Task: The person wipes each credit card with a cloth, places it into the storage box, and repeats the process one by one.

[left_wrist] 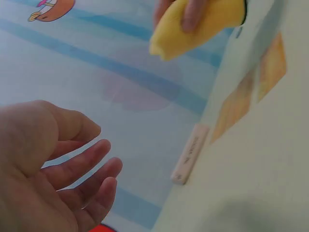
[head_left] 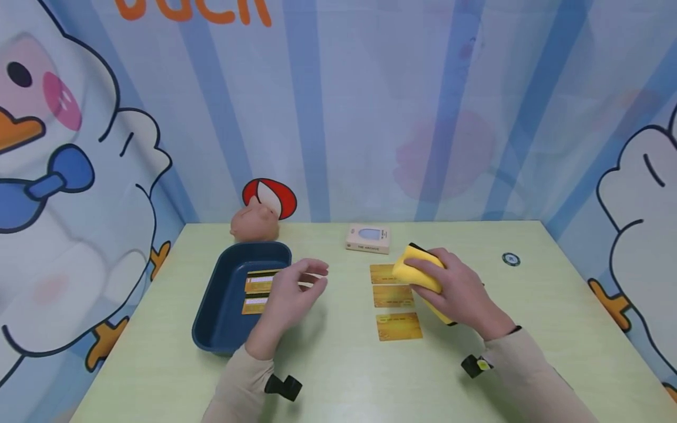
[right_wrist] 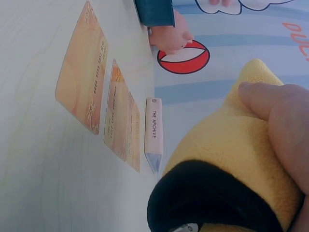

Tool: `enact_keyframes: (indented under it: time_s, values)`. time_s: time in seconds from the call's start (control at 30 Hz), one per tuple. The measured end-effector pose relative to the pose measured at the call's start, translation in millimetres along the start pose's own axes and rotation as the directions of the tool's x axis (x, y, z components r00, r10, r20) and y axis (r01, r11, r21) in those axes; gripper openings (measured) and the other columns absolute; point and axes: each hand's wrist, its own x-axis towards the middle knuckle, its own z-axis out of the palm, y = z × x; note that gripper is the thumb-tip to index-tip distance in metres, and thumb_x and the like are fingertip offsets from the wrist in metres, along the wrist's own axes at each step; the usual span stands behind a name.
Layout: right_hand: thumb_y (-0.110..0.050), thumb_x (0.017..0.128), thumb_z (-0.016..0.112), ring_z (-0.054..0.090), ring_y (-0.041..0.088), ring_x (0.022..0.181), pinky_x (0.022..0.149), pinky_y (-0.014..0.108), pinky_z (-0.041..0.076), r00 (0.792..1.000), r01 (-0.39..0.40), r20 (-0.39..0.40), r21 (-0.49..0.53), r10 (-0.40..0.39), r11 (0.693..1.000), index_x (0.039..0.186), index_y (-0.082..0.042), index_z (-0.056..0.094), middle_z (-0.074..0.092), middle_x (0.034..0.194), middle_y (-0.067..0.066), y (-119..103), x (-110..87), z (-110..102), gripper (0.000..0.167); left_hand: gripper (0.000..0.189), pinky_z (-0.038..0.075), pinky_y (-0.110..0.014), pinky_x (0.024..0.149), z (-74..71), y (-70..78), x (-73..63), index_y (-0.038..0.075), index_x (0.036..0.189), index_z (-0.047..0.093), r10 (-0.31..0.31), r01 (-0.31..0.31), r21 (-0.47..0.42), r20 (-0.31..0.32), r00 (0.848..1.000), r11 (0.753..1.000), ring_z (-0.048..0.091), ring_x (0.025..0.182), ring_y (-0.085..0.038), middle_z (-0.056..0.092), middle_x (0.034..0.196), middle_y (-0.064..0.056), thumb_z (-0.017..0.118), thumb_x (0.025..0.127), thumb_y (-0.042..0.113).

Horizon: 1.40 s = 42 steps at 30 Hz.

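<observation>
My right hand (head_left: pixel 455 288) grips a soft, fuzzy yellow pouch-like thing (head_left: pixel 418 270) with black trim, held above the table. Beside and partly under it lie three gold bank cards (head_left: pixel 399 326) in a column, number side up. The same cards (right_wrist: pixel 82 72) show large in the right wrist view. At the right side of a dark blue tray (head_left: pixel 211 329), my left hand (head_left: pixel 291 296) hovers with loosely bent fingers, holding nothing. Two gold cards (head_left: pixel 256 303) lie in the tray, black stripes up, partly hidden by that hand.
A small box (head_left: pixel 368 238) marked "THE ARCHIVE" lies at the table's back middle. Behind the tray sits a pink pig figure (head_left: pixel 255 222). A round chip (head_left: pixel 510 259) lies at the right. A printed duck backdrop (head_left: pixel 354 117) rises along the table's far edge.
</observation>
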Motion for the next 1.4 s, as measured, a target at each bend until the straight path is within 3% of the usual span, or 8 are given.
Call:
enact_keyframes:
  time_s: [0.17, 0.33, 0.5, 0.67, 0.8, 1.03, 1.2, 1.4]
  values:
    - [-0.026, 0.087, 0.087, 0.062, 0.027, 0.09, 0.067, 0.043, 0.057, 1.0, -0.008, 0.006, 0.0, 0.008, 1.0, 0.136, -0.024, 0.067, 0.06, 0.122, 0.016, 0.4, -0.6, -0.4, 0.053, 0.023, 0.061, -0.04, 0.087, 32.2, -3.1, 0.5, 0.009, 0.121, 0.073, -0.017, 0.013, 0.027, 0.138, 0.99, 1.0, 0.072, 0.099, -0.024, 0.075, 0.117, -0.011, 0.073, 0.098, 0.011]
    - [-0.025, 0.086, 0.088, 0.062, 0.027, 0.091, 0.067, 0.043, 0.057, 1.0, -0.013, 0.004, 0.005, 0.013, 1.0, 0.136, -0.025, 0.067, 0.06, 0.121, 0.015, 0.8, -1.1, 0.7, 0.054, 0.032, 0.059, -0.041, 0.09, 62.0, -6.8, 1.5, 0.004, 0.126, 0.07, -0.038, 0.014, 0.082, 0.298, 0.954, 0.997, 0.07, 0.103, -0.027, 0.073, 0.121, -0.013, 0.075, 0.096, 0.012]
    - [-0.026, 0.087, 0.088, 0.062, 0.028, 0.092, 0.068, 0.044, 0.058, 1.0, -0.015, 0.005, 0.008, 0.015, 1.0, 0.136, -0.025, 0.067, 0.06, 0.122, 0.015, 0.6, -1.0, 1.9, 0.054, 0.038, 0.058, -0.037, 0.091, 88.3, -6.2, 1.1, 0.003, 0.125, 0.07, -0.03, -0.018, 0.125, 0.373, 0.927, 0.992, 0.07, 0.101, -0.027, 0.073, 0.12, -0.011, 0.082, 0.09, 0.01]
    - [-0.026, 0.087, 0.087, 0.063, 0.028, 0.092, 0.068, 0.043, 0.058, 1.0, -0.012, 0.009, 0.009, 0.012, 1.0, 0.137, -0.025, 0.066, 0.061, 0.122, 0.016, 0.2, -0.9, 2.4, 0.054, 0.045, 0.056, -0.03, 0.089, 104.3, -5.1, -0.3, 0.004, 0.123, 0.071, 0.011, -0.102, 0.208, 0.4, 0.917, 0.973, 0.067, 0.099, -0.021, 0.073, 0.117, -0.008, 0.089, 0.083, 0.015]
    - [-0.026, 0.087, 0.086, 0.063, 0.028, 0.092, 0.067, 0.043, 0.058, 1.0, -0.01, 0.01, 0.01, 0.01, 1.0, 0.137, -0.025, 0.066, 0.061, 0.123, 0.016, 0.1, -0.9, 2.6, 0.054, 0.052, 0.055, -0.033, 0.094, 111.6, -4.2, -1.9, 0.005, 0.125, 0.071, 0.017, -0.148, 0.296, 0.402, 0.916, 0.944, 0.065, 0.103, -0.019, 0.073, 0.116, -0.005, 0.091, 0.08, 0.019]
    - [-0.026, 0.088, 0.087, 0.063, 0.027, 0.09, 0.065, 0.041, 0.058, 1.0, 0.013, 0.006, 0.008, -0.013, 1.0, 0.136, -0.024, 0.067, 0.061, 0.122, 0.016, 0.4, -2.5, 5.6, 0.053, 0.055, 0.053, -0.032, 0.094, 118.7, -3.4, -5.0, 0.008, 0.127, 0.072, 0.01, -0.177, 0.394, 0.39, 0.921, 0.902, 0.063, 0.1, -0.015, 0.073, 0.114, -0.002, 0.093, 0.078, 0.02]
    - [-0.026, 0.087, 0.087, 0.063, 0.026, 0.09, 0.065, 0.04, 0.058, 1.0, 0.015, 0.004, 0.003, -0.015, 1.0, 0.136, -0.024, 0.067, 0.061, 0.122, 0.015, 0.3, -2.3, 6.6, 0.053, 0.055, 0.052, -0.03, 0.091, 119.3, -4.4, -4.9, 0.01, 0.127, 0.071, 0.003, -0.18, 0.411, 0.395, 0.919, 0.894, 0.062, 0.097, -0.014, 0.072, 0.11, 0.001, 0.094, 0.077, 0.019]
    - [-0.023, 0.085, 0.089, 0.063, 0.027, 0.091, 0.066, 0.04, 0.058, 1.0, 0.019, 0.011, 0.008, -0.019, 1.0, 0.137, -0.024, 0.067, 0.061, 0.122, 0.015, -0.5, -0.8, 6.8, 0.057, 0.054, 0.053, -0.031, 0.096, 118.1, -2.4, -3.4, 0.011, 0.128, 0.07, -0.029, -0.158, 0.398, 0.423, 0.905, 0.904, 0.062, 0.102, -0.013, 0.07, 0.113, 0.001, 0.092, 0.079, 0.015]
